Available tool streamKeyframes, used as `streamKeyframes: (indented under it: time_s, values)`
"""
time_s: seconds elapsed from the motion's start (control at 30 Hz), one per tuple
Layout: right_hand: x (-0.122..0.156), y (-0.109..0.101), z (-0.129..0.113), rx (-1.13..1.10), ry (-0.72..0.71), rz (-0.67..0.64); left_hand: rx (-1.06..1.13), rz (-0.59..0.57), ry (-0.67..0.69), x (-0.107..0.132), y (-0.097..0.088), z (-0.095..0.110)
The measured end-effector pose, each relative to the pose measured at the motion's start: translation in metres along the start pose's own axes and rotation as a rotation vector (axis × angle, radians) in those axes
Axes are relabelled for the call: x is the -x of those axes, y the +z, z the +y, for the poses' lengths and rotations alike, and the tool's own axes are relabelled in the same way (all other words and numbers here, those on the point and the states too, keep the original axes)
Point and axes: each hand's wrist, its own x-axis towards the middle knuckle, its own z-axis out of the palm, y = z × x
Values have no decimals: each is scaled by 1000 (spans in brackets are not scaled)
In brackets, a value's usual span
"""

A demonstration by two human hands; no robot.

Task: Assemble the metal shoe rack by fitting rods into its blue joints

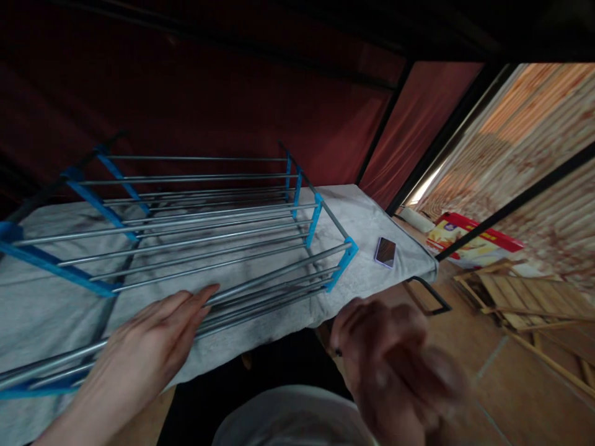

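A rack of grey metal tubes with blue plastic brackets (341,263) lies across the cloth-covered table. My left hand (149,344) lies over its front tubes, closed around them near the middle, with the finger undersides hidden. To the right of the rack, in front of the table edge, my right hand (381,353) is raised and blurred by motion. Its fingers look curled in, and a small dark spot shows at their edge; what they hold, if anything, cannot be made out. The right hand is apart from the rack.
A phone (385,252) lies on the grey tablecloth (353,214) right of the rack. Dark red fabric panels (232,111) stand behind the table. On the tiled floor at right are a red and yellow box (474,238) and folded wooden furniture (530,300). A black metal bar (525,201) slants across.
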Motion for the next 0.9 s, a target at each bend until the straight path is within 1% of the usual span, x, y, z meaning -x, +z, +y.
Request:
streamKeyframes:
  time_s: [0.07, 0.1, 0.13, 0.17, 0.2, 0.27, 0.3, 0.37, 0.43, 0.6, 0.77, 0.9]
  values:
    - [-13, -6, 29, -19, 27, 175, 17, -13, -17, 8, 11, -4]
    - [-16, -8, 46, -16, 74, 266, 13, -15, -25, 9, 16, -4]
    - [-18, -11, 65, 6, 146, 325, 1, -9, -32, 9, 20, -3]
    - [-17, -15, 83, 34, 223, 337, -17, 1, -31, 7, 23, -2]
    - [-15, -19, 102, 52, 290, 315, -35, 12, -19, 5, 25, 0]
    - [-8, -25, 133, 46, 411, 226, -74, 34, 1, -2, 27, 4]
    - [-4, -27, 144, 19, 463, 188, -87, 38, 9, -5, 27, 6]
    - [3, -27, 159, -49, 539, 149, -97, 32, 20, -10, 28, 7]
    - [8, -24, 165, -90, 564, 135, -91, 30, 27, -11, 30, 6]
    - [8, -16, 165, -59, 510, 85, -89, 67, 53, -9, 34, -1]
    - [6, -17, 164, -31, 493, 49, -108, -25, 17, -7, 36, -6]
    - [5, -17, 161, -4, 474, 48, -75, -74, 15, -10, 35, -9]
